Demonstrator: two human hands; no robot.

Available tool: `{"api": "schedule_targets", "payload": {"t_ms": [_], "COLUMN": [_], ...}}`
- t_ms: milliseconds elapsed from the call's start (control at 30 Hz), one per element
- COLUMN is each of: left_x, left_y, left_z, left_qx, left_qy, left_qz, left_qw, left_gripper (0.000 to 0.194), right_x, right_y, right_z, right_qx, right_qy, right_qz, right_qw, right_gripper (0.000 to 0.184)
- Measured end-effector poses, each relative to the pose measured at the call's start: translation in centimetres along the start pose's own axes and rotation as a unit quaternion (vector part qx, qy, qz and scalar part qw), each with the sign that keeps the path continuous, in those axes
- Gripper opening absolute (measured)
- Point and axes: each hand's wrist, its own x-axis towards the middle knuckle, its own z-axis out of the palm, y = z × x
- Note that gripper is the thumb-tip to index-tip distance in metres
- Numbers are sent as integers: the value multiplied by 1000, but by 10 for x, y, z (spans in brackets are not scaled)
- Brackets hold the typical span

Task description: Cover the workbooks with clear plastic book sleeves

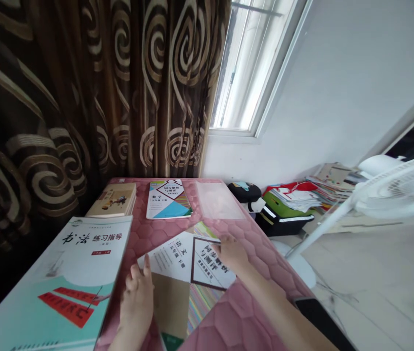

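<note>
A workbook with a white, tan and striped cover (183,278) lies skewed on the pink quilted table cover (243,317). My left hand (137,297) rests on the book's left edge, fingers together and laid flat. On the book's upper right part my right hand (231,252) lies flat, fingers stretched out. Neither hand grips anything.
A large teal calligraphy workbook (64,282) lies at the left. At the far end are a tan book (113,200), a blue-white workbook (167,199) and a clear plastic sleeve (218,201). Patterned curtains (82,97) hang behind. A white fan (393,192) and piled books (302,197) stand on the right.
</note>
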Motion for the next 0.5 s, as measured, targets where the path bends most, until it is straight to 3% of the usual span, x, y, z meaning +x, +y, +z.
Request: {"api": "schedule_targets", "payload": {"t_ms": [133,333,500], "left_x": [16,47,75], "left_y": [5,4,9], "left_z": [-4,8,17], "left_qx": [-36,-255,-364], "left_qy": [-52,-1,17], "left_qz": [-18,-24,-70], "left_qw": [998,967,929], "left_gripper": [48,46,35], "right_x": [-29,-40,-34], "right_y": [23,36,40], "right_z": [6,9,6], "right_qx": [77,154,135], "right_qy": [-27,-2,-2], "right_qz": [35,32,56], "right_qw": [996,988,989], "right_gripper": [48,48,48]}}
